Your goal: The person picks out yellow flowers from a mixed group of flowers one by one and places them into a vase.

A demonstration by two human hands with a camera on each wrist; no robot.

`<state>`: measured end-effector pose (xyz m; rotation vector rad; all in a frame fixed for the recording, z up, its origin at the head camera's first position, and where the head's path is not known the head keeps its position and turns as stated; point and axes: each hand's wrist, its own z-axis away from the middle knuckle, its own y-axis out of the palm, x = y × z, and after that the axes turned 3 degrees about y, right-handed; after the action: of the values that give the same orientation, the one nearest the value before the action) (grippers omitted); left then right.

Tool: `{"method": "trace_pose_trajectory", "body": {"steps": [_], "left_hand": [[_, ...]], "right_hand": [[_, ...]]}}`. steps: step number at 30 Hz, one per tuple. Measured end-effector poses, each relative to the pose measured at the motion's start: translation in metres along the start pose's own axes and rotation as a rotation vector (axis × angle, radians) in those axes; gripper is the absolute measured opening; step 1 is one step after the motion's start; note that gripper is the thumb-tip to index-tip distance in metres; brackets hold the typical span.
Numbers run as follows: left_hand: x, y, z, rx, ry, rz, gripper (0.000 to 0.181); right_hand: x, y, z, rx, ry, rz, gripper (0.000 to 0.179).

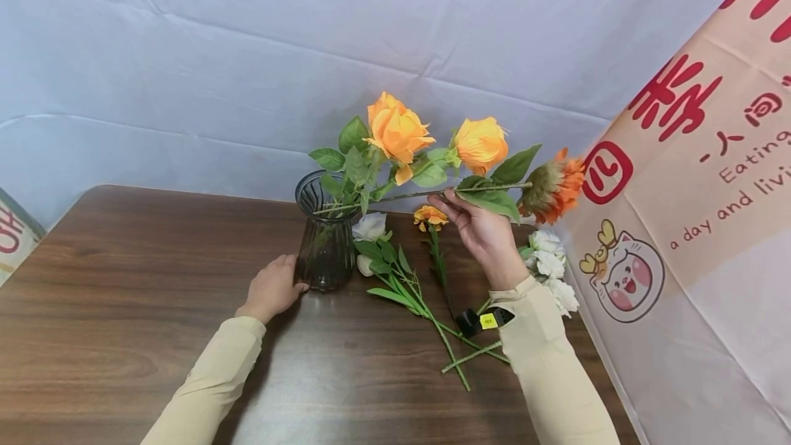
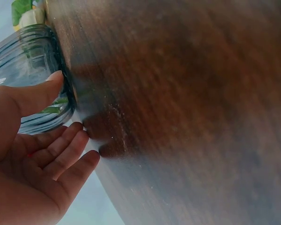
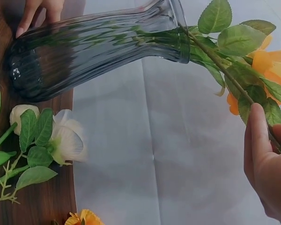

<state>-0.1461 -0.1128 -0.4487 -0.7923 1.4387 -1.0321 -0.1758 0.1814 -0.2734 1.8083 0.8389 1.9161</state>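
Observation:
A dark, ribbed glass vase (image 1: 328, 253) stands on the table holding an artificial stem with two yellow-orange roses (image 1: 398, 128). Low on the vase, my left hand (image 1: 272, 288) holds its base, with the thumb against one side and the fingers round the other. My right hand (image 1: 485, 235) pinches the long stem of an orange flower (image 1: 554, 187) with a full, shaggy head, tilted nearly level. The head points right, and the lower end of that stem (image 3: 234, 82) reaches into the vase mouth. In the right wrist view the rose leaves overlap this stem.
On the wooden table (image 1: 148, 307), right of the vase, lie a white rose (image 1: 370, 226) with green stems and a small orange flower (image 1: 430, 217). More white flowers (image 1: 548, 263) lie beyond my right wrist. A pale cloth (image 1: 247, 88) hangs behind; a printed banner (image 1: 698, 177) stands right.

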Motion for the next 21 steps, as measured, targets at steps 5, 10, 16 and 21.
{"method": "trace_pose_trajectory", "body": {"steps": [5, 10, 16, 21], "left_hand": [[0.000, 0.000, 0.000, 0.005, -0.004, 0.003, 0.062], [0.000, 0.001, 0.000, 0.005, -0.002, 0.010, 0.062], [0.000, 0.001, 0.000, 0.000, 0.004, 0.010, 0.061], [0.000, 0.000, 0.001, 0.002, 0.005, 0.009, 0.061]], "right_hand": [[0.000, 0.002, 0.000, 0.012, -0.041, 0.074, 0.041], [0.002, 0.006, -0.002, 0.045, -0.079, 0.131, 0.017], [0.004, 0.010, -0.001, 0.049, -0.079, 0.180, 0.020], [0.004, 0.013, 0.000, 0.049, -0.097, 0.207, 0.020]]}}
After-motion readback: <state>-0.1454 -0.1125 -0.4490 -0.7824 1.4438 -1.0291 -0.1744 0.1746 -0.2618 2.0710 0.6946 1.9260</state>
